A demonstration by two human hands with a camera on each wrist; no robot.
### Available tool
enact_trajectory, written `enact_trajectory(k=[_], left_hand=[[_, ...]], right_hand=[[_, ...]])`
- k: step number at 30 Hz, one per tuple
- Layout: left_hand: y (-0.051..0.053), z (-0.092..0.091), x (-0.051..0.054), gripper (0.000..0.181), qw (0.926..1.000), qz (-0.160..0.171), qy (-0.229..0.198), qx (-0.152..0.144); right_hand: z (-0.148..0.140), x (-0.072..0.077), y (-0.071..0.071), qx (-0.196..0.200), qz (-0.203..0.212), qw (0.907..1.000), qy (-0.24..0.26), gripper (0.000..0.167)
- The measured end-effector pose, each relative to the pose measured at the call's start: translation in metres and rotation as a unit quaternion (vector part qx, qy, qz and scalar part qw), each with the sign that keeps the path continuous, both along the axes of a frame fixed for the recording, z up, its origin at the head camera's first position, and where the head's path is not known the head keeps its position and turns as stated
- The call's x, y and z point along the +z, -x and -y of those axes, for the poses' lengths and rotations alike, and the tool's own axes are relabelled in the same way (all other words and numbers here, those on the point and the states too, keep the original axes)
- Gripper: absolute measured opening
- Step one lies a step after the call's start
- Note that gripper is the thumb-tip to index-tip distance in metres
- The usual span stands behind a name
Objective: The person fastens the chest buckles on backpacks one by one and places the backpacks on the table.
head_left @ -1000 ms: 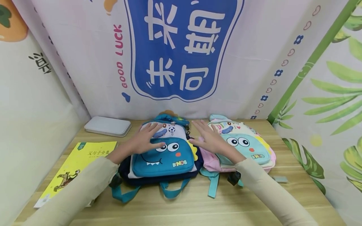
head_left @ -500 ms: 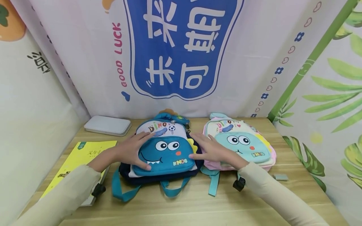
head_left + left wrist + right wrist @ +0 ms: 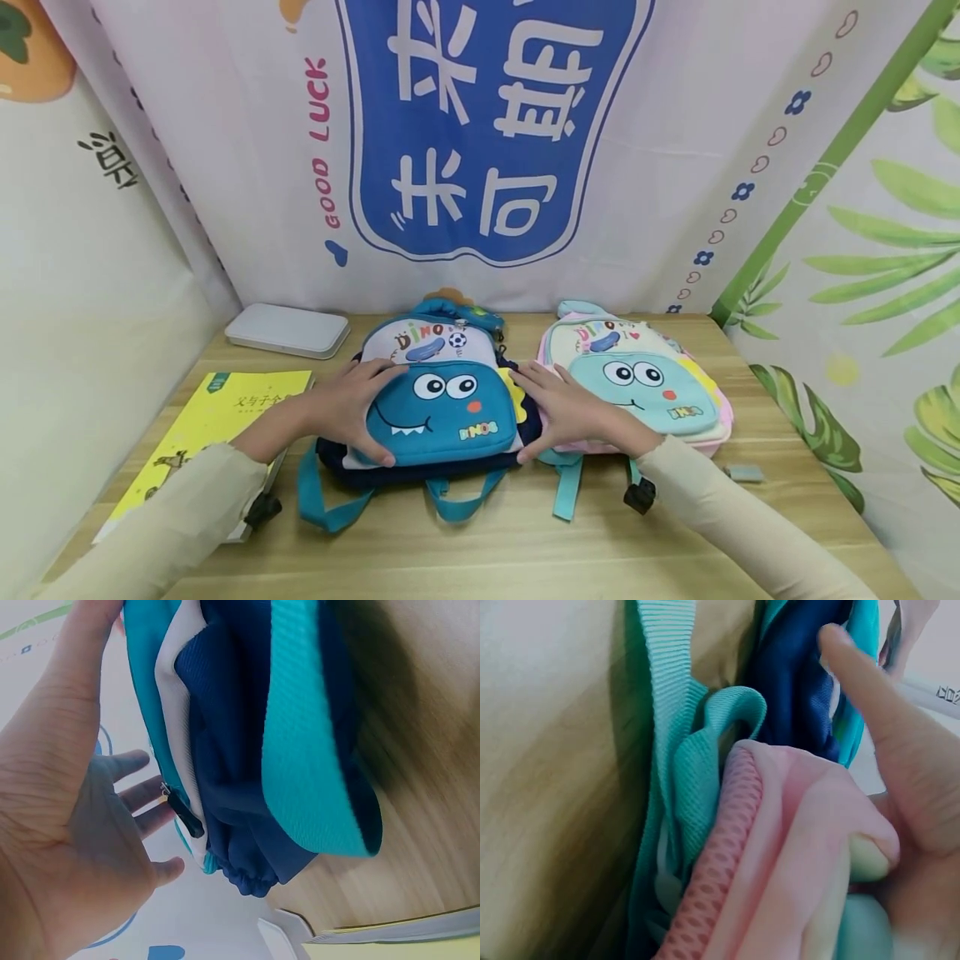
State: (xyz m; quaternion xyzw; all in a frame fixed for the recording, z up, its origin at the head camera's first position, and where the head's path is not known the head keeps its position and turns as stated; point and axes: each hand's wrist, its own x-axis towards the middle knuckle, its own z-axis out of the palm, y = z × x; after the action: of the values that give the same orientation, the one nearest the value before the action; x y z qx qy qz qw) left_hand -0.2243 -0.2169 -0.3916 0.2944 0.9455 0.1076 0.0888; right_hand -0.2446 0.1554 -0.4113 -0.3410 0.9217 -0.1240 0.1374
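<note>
Can see teal-and-navy dinosaur backpack lying face up on wood-grain table, between both hands. Got left hand at its left side, fingers spread and extended, thumb reaching over lower front. Got right hand at its right side, just beside pink-and-mint dinosaur backpack, fingers loose and spread, thumb stretched toward lower right corner. Can't tell how firmly either presses. In left wrist view, see black zipper pull by left fingers, plus looped teal strap. Note yellow 父与子全集 book left, partly behind left sleeve; pale flat case beyond; small grey block at right.
</note>
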Motion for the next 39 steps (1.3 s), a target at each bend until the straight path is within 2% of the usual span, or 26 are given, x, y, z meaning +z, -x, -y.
enact_trajectory(k=[9, 17, 22, 33, 39], left_hand=[[0.002, -0.001, -0.008, 0.130, 0.9994, -0.012, 0.031, 0.008], [0.002, -0.003, -0.012, 0.124, 0.9991, 0.011, 0.039, 0.009], [0.003, -0.007, -0.009, 0.122, 0.9986, 0.023, 0.048, 0.009], [0.005, -0.012, -0.006, 0.117, 0.9976, 0.044, 0.053, 0.000], [0.003, -0.018, -0.005, 0.124, 0.9965, 0.063, 0.054, 0.001]], right_hand=[[0.003, -0.009, -0.004, -0.003, -0.039, 0.9989, -0.025, 0.127], [0.004, -0.015, -0.005, 0.002, -0.066, 0.9968, -0.044, 0.124], [0.005, -0.017, -0.005, -0.007, -0.075, 0.9966, -0.033, 0.121], [0.009, -0.016, -0.007, -0.011, -0.124, 0.9923, -0.003, 0.112], [0.013, -0.014, -0.009, -0.009, -0.140, 0.9899, 0.023, 0.101]])
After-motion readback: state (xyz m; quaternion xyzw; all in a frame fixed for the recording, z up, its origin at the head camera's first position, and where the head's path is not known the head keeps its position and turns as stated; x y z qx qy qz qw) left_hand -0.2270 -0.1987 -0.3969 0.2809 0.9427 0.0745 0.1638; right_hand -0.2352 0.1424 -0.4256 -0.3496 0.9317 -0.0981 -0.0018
